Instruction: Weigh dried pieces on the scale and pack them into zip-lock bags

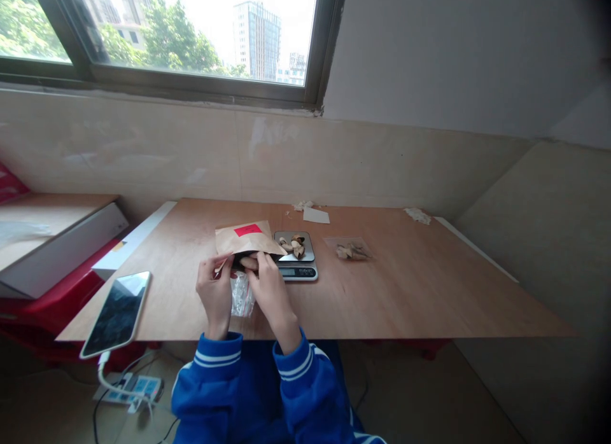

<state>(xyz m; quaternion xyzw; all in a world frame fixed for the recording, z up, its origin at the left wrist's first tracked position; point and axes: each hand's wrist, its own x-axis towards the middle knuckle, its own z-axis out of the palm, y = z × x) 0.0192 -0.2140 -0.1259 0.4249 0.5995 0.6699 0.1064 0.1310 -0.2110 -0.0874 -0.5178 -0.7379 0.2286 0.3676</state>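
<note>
nearest are 2 blue sleeves (308,383) with white stripes at the cuffs, over blue trousers (258,393). low on the left, a power strip (128,390) lies on the floor, and a white cable (114,387) runs up to a phone (117,313), which lies dark-screened at the near left corner of the wooden table (382,304).

the left hand (214,294) and right hand (270,291) meet just in from the table's near edge. between them, under the wrists' inner sides, lies a crinkled clear bag (242,296). the left fingers are closed on the near left edge of a brown paper bag (238,238), whose dark mouth gapes toward the person; a red label sits on its upper face. the right fingers are bent in at that mouth, close against a pale piece (249,263); i cannot tell if they pinch it or only touch it.

just right of the paper bag is a scale (300,272), several brown-and-cream dried pieces (293,245) heaped on its plate. further right, well apart, a clear packet (351,250) holds similar pieces. beyond are a white card (316,215) and pale scraps (417,215), then the tiled wall (286,151) and a window (200,75) showing trees and buildings.
</note>
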